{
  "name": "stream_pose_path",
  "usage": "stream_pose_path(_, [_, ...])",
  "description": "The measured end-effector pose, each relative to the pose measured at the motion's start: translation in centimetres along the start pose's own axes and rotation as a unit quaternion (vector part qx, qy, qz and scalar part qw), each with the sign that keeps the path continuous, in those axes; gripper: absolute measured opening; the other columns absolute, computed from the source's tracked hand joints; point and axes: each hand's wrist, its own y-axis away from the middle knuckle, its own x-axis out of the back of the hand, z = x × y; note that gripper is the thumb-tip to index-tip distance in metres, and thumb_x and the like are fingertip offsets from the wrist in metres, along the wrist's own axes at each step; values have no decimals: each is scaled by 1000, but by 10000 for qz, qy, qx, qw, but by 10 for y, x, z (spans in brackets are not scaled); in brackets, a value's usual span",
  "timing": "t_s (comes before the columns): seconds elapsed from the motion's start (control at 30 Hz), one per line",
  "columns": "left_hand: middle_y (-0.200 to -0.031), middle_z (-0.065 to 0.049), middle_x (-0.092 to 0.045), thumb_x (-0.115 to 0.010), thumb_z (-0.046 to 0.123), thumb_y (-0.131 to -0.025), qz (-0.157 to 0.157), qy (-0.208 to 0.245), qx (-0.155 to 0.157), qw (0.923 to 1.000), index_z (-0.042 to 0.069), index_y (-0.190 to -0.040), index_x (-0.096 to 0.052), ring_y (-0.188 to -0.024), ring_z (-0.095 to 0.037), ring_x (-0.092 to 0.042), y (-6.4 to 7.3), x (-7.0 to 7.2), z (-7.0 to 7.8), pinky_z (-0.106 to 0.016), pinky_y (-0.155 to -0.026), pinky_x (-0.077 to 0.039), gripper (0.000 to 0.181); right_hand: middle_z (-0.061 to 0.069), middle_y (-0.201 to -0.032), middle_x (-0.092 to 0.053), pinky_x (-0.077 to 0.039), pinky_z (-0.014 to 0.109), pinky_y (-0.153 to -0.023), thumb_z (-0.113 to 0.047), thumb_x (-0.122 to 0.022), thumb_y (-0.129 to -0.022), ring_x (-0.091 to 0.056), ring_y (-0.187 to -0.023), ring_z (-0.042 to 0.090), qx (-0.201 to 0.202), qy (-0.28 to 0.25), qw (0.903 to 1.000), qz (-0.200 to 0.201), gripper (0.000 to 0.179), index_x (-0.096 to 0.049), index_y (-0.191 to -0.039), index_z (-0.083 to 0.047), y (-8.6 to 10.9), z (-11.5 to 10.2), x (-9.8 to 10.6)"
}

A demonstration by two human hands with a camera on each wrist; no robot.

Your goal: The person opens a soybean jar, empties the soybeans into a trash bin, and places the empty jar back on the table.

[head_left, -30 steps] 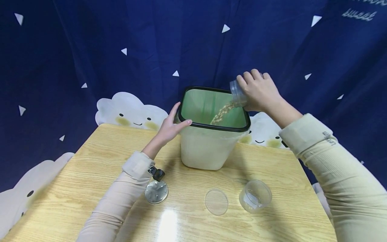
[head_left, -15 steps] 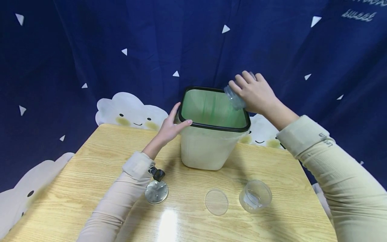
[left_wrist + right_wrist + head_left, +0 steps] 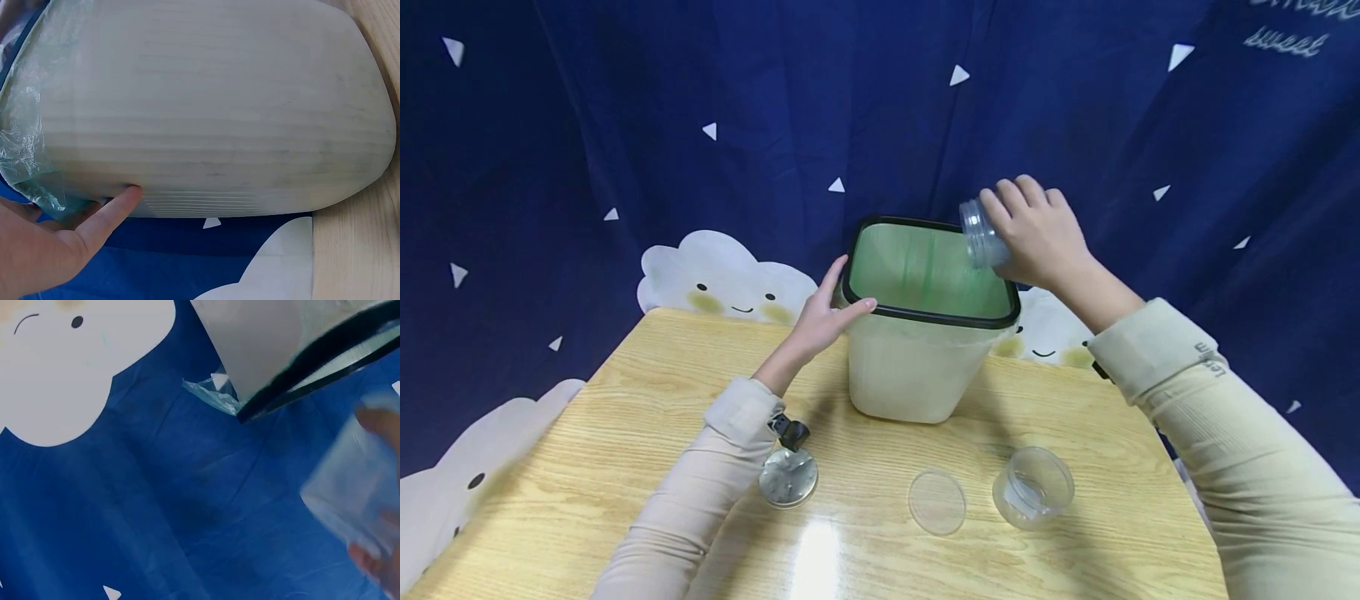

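Note:
My left hand [image 3: 823, 321] grips the near left corner of a whitish trash can [image 3: 917, 367], thumb at the black rim and fingers along the left side. In the left wrist view, a finger [image 3: 112, 215] presses on the can's wall [image 3: 206, 112]. A green bag lines the can; its bottom is hidden from the head camera. Over the can's right side my right hand [image 3: 1041, 233] holds a clear plastic jar [image 3: 981, 233], tipped with its mouth toward the opening. No pieces fall from it. The right wrist view shows the jar [image 3: 350, 475] blurred within the fingers.
On the wooden table [image 3: 640, 400], nearer me, lie a silvery round lid [image 3: 787, 477], a clear flat disc [image 3: 937, 502] and a clear round tub [image 3: 1033, 487] with a whitish patch inside. Behind the table hangs a blue curtain [image 3: 775, 108] with white clouds.
One second ago, small beige bean-like pieces poured from the jar into the can; the stream has stopped. My right hand has shifted slightly left and changed the jar's tilt. The left hand stays put.

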Motion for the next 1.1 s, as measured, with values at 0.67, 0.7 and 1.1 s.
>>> stream_pose_path(0.67, [-150,-14,-12,-60,23,-86,4,30,-22,10000,15,-147,-13,-134,-27,-16,0,-1,-1,-46,-105,-23,77,23,-118,-45,-44,52,-71,-29,-84,-52,-41,-107,39,-315,-162,9993,-115,90,-39,-124,0,5,6,6])
stream_pose_path(0.7, [-150,-14,-12,-59,23,-86,5,27,-27,10000,14,-147,-13,-134,-27,-16,1,-1,0,-46,-105,-23,77,23,-118,-45,-44,52,-71,-30,-84,-52,-41,-107,39,-354,-171,9992,-63,91,-39,-125,0,5,6,6])
stream_pose_path(1.1, [-150,-11,-13,-61,25,-85,68,-26,-50,10000,20,-147,-13,-134,-26,-18,-13,-1,-25,-46,-105,-23,79,23,-122,-46,-40,56,-82,-32,-86,-50,-41,-111,41,-821,-1520,9842,-381,96,-39,-127,1,12,9,15])
